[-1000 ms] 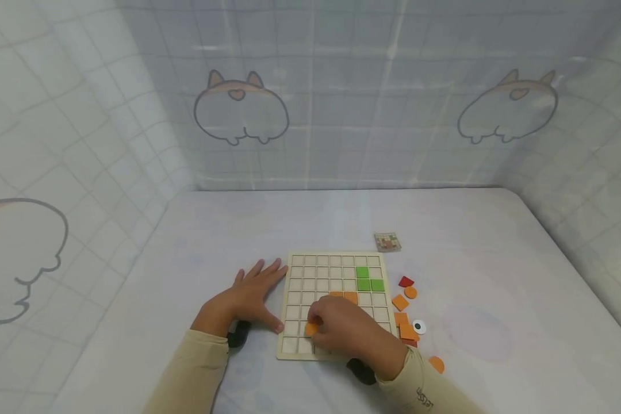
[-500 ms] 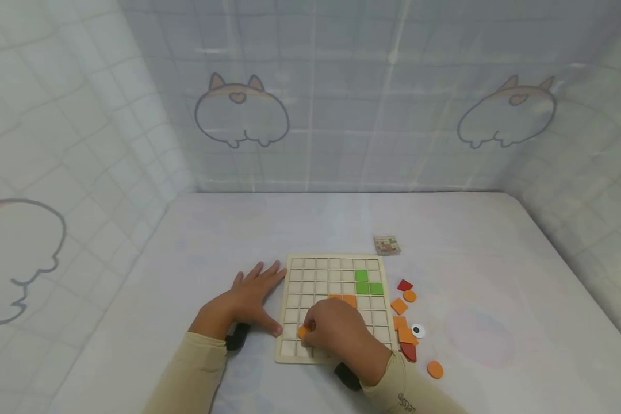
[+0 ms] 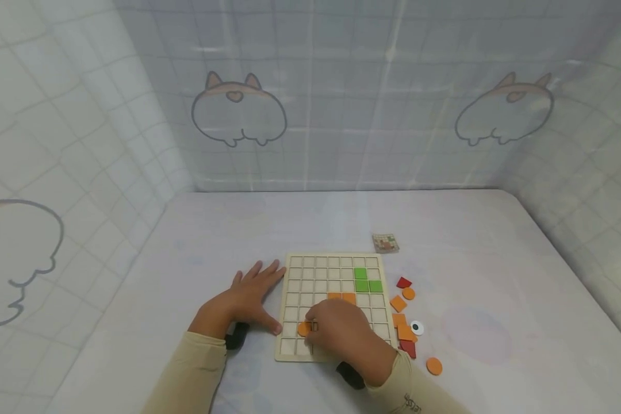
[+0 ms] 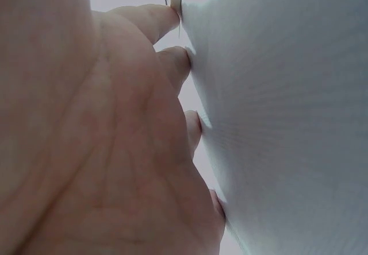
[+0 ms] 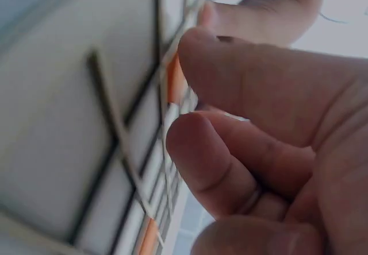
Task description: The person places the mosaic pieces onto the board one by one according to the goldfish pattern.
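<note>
A pale wooden grid board lies on the table. My left hand rests spread at its left side, with thumb and one fingertip right at the edge; the left wrist view shows its palm and fingertips on the table surface. Over the lower part of the board is my right hand. Its thumb and index fingertips are apart beside an orange disc, which lies flat in a cell near the lower left. In the right wrist view, orange shows between those fingertips. The right hand hides several cells.
Green squares and orange squares sit in the board. Right of it lie loose orange pieces, red pieces, an eye disc and another orange disc. A small pattern card lies behind the board.
My right hand has moved slightly left with the orange disc, which now lies one cell further left. The fingertips have parted from it. The left hand stays put.
</note>
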Demonstrator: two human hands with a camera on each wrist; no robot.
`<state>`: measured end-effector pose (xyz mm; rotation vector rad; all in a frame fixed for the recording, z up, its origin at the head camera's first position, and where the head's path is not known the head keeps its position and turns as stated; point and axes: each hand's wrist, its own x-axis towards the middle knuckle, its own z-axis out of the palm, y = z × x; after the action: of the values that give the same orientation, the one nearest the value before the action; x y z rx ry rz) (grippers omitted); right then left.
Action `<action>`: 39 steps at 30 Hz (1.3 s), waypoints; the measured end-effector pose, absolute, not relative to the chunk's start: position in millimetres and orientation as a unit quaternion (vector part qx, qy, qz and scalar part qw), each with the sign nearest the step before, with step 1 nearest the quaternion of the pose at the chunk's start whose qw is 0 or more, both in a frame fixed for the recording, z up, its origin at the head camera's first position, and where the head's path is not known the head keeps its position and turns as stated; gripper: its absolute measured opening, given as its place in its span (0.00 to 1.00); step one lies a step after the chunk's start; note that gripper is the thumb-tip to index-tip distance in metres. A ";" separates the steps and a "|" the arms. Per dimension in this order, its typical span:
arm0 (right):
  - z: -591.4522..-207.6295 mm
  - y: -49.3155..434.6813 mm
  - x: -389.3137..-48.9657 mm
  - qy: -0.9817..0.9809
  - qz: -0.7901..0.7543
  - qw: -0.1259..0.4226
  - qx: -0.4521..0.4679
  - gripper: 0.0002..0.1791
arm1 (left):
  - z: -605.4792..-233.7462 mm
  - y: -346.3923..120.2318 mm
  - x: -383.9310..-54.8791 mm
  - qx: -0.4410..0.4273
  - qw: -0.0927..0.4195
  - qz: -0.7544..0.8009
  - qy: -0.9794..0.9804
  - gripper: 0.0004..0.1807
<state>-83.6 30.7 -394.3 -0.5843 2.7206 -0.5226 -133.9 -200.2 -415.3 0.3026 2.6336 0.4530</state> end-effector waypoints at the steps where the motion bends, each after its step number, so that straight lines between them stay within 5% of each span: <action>1: -392.9 33.7 -84.8 0.946 -0.196 0.160 -0.201 0.15 | -415.2 -200.3 -133.7 0.109 0.224 0.162 0.955 0.74; 22: -393.1 180.3 -128.9 0.955 -0.258 0.124 0.074 0.24 | -415.0 -200.6 -134.2 0.107 0.229 0.166 0.953 0.74; 28: -400.3 186.7 -133.0 0.956 -0.240 0.152 0.077 0.27 | -418.9 -201.8 -134.6 0.113 0.229 0.166 0.952 0.74; 39: -400.7 176.9 -134.7 0.959 -0.240 0.142 0.049 0.15 | -414.9 -200.0 -133.9 0.106 0.227 0.165 0.954 0.74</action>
<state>-134.7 176.9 -400.7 0.1407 2.7667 -0.6931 -133.9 -200.0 -414.9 0.2921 2.6293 0.4534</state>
